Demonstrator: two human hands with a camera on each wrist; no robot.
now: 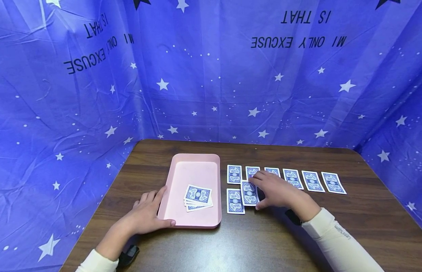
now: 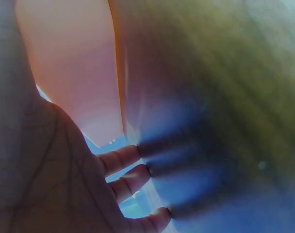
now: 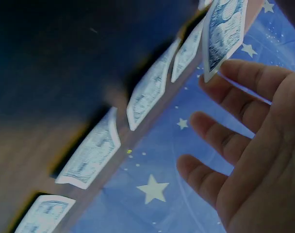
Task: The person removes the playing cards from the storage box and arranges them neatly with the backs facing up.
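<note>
One blue-violet fabric curtain with white stars and black lettering (image 1: 214,94) fills the top of the head view. Below it, a brown wood-grain table (image 1: 258,249). Lower centre: a pink, shallow rectangular tray with rounded corners (image 1: 178,158).

Left hand (image 1: 148,213), lower left of centre: thumb and fingers spread about the tray's near left corner, touching the rim; no card in it.

Right hand (image 1: 277,189), right of centre: thumb and fingers partly closed, pinching one card by its edges; remaining fingers spread in the right wrist view.

Loose pile of blue-and-white patterned cards (image 1: 198,194): inside the tray, right half. Row of six matching cards (image 1: 293,179): right of centre, backs up. Single lower card (image 1: 235,202): just below the row's left end. Held card (image 1: 248,193): right of the single lower card, overlapping its edge in the head view.
</note>
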